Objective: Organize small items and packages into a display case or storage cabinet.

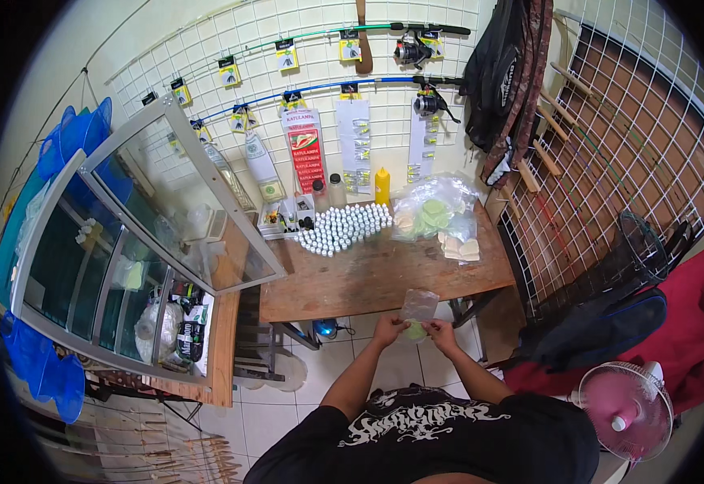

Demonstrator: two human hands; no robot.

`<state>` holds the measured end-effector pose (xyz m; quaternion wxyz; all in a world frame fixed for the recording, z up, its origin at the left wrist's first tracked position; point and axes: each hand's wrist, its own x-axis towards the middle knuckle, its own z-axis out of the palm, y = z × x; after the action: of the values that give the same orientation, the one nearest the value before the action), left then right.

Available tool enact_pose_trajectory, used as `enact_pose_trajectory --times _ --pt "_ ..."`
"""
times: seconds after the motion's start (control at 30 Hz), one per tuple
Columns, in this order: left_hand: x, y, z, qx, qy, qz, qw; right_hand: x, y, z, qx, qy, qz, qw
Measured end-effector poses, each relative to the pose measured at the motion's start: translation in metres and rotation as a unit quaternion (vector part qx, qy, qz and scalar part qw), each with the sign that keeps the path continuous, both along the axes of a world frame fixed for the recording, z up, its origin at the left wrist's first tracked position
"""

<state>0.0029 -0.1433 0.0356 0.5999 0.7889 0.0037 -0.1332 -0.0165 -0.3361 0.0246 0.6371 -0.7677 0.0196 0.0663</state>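
In front of my chest, just off the near edge of the wooden table (352, 296), I hold a clear plastic bag (420, 302) between both hands. A pale green, flat piece (414, 331) shows in its lower part; what it is made of I cannot tell. My left hand (390, 331) pinches the bag's left side between thumb and fingers. On the opposite side my right hand (441, 334) grips it the same way. Farther back on the table lies a heap of clear plastic bags (458, 192) with green pieces (435, 213) and beige blocks (461, 248).
Many small white-capped bottles (346, 228) stand mid-table, with a yellow squeeze bottle (382, 186) behind. A glass display case (146, 260) with a raised door is on the left. Fishing rods (328, 85) hang on the wall grid. A pink fan (624, 411) stands at right.
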Motion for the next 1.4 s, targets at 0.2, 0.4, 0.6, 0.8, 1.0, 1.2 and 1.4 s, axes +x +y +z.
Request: enact_pose_trajectory --times 0.2,0.4,0.6,0.8,1.0,1.2,1.4 --pt "-0.018 0.008 -0.018 -0.045 -0.010 0.037 0.998 -0.010 0.001 -0.001 -0.039 0.025 0.043 0.998" --pt "-0.044 0.036 -0.017 -0.049 0.001 0.089 0.995 -0.001 0.026 -0.016 -0.007 0.042 0.070 0.997" --pt "-0.067 0.068 -0.008 0.000 -0.037 0.177 0.984 0.011 0.063 -0.024 -0.087 0.025 0.144 0.985" --pt "-0.095 0.108 -0.015 -0.001 -0.030 0.251 0.968 0.009 0.119 -0.021 -0.090 -0.016 0.214 0.973" --pt "-0.125 0.145 -0.013 -0.049 -0.046 0.307 0.949 0.008 0.172 -0.020 -0.055 -0.022 0.285 0.957" --pt "-0.152 0.175 -0.011 0.025 -0.046 0.384 0.922 -0.003 0.229 -0.010 -0.030 -0.039 0.363 0.931" --pt "-0.173 0.202 0.002 0.013 -0.072 0.559 0.826 -0.021 0.295 0.027 -0.039 -0.106 0.409 0.905"
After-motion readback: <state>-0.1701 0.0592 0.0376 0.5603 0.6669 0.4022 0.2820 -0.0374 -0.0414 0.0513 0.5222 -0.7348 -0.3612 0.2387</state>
